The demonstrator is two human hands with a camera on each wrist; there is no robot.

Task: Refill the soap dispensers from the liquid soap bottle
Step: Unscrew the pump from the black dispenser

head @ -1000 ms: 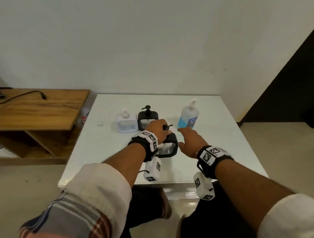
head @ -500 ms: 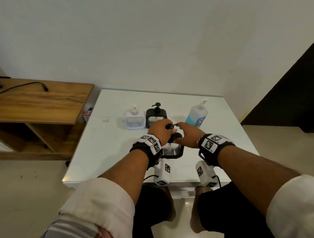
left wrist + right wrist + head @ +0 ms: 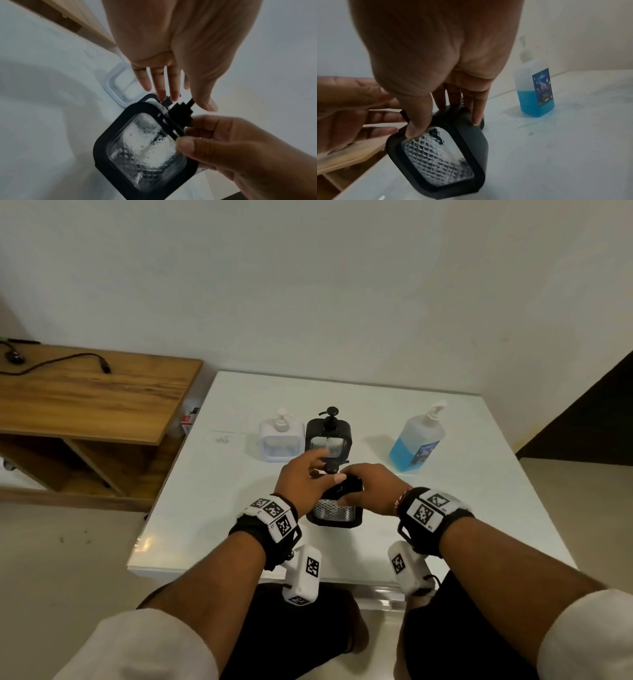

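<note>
Near the front edge of the white table point(image 3: 191, 508), a black dispenser point(image 3: 334, 513) with a clear waffle-patterned window, gripped at its top by the right hand point(image 3: 371, 487), thumb on the front rim and fingers curled over the back. Just above its black pump head point(image 3: 180, 109), the left hand point(image 3: 303, 482), fingers straight and spread, holding nothing. Farther back, a white dispenser point(image 3: 281, 436) touching a second black dispenser point(image 3: 329, 436), and well to the right the liquid soap bottle point(image 3: 416, 440), upright, partly full of blue soap.
</note>
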